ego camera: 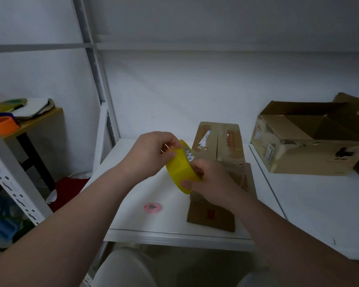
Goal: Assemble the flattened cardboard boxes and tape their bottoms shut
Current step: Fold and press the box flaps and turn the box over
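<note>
A yellow roll of tape (179,169) is held above the white table (145,220), between both hands. My left hand (153,152) pinches the roll's upper edge with curled fingers. My right hand (207,181) grips the roll from the right, thumb on its lower rim. Under my right hand lies a small cardboard box (212,217) on the table, partly hidden. A flattened cardboard box (219,141) lies behind it, near the wall.
A large open cardboard box (307,141) stands on the adjoining table at the right. A small pink disc (152,207) lies near the table's front edge. A white metal rack (15,177) and a side table with an orange tape roll (3,124) stand at the left.
</note>
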A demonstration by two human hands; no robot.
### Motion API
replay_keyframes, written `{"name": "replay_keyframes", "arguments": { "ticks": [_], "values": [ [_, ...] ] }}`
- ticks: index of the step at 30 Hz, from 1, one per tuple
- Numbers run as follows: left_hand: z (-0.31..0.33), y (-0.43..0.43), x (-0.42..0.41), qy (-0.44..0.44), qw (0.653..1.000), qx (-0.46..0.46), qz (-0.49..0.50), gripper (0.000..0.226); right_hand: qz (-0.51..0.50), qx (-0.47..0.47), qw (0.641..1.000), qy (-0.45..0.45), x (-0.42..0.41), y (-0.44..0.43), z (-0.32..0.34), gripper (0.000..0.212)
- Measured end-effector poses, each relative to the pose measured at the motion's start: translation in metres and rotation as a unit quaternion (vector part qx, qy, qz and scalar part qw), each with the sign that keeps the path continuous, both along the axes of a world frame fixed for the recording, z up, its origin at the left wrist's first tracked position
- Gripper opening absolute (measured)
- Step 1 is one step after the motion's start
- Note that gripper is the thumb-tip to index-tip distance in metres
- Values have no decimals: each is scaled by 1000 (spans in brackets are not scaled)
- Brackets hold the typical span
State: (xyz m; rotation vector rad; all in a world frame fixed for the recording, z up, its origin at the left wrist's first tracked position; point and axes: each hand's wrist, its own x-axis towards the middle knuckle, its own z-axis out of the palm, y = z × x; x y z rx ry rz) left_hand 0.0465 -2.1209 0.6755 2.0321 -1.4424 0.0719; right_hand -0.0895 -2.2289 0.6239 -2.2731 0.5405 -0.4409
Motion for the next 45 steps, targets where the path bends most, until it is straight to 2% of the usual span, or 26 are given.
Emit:
{"name": "replay_keyframes", "arguments": {
  "ticks": [4,6,15,19,25,27,30,34,36,37,39,41,43,45],
  "values": [
    [-1,-1,-4,-133,991,-11,-9,20,-7,-30,999,12,-6,-3,3,43],
    [0,-3,-6,-159,987,-3,-13,22,-12,-43,999,14,-8,-3,4,41],
    [8,-8,-11,-107,993,38,-28,30,-9,-77,997,22,-18,-10,6,24],
    [5,-12,-14,-118,993,4,-15,24,-12,-100,995,24,-20,-12,7,32],
    [2,-17,-16,-137,991,-11,-2,21,10,-73,997,13,-23,-12,12,22],
    [3,-19,-14,-74,997,-10,16,19,26,-6,1000,-4,-25,-11,15,15],
    [4,-18,-5,127,992,2,20,18,18,127,991,-31,-33,-13,24,7],
    [6,-18,-5,393,919,22,-17,24,-10,240,968,-75,-37,-14,27,13],
    [7,-19,-10,464,885,32,-28,26,-36,279,955,-93,-38,-16,26,17],
    [6,-20,-12,470,881,37,-34,26,-43,299,948,-98,-38,-17,25,19],
    [4,-18,-14,441,895,42,-59,26,-55,344,932,-101,-39,-22,21,27],
    [3,-15,-14,362,925,41,-107,26,-71,388,912,-108,-42,-27,19,33],
    [1,-12,-13,209,964,36,-159,22,-78,437,889,-112,-47,-35,16,30],
    [-2,-13,-11,79,976,18,-202,12,-70,477,871,-99,-51,-38,17,34]
  ]
}}
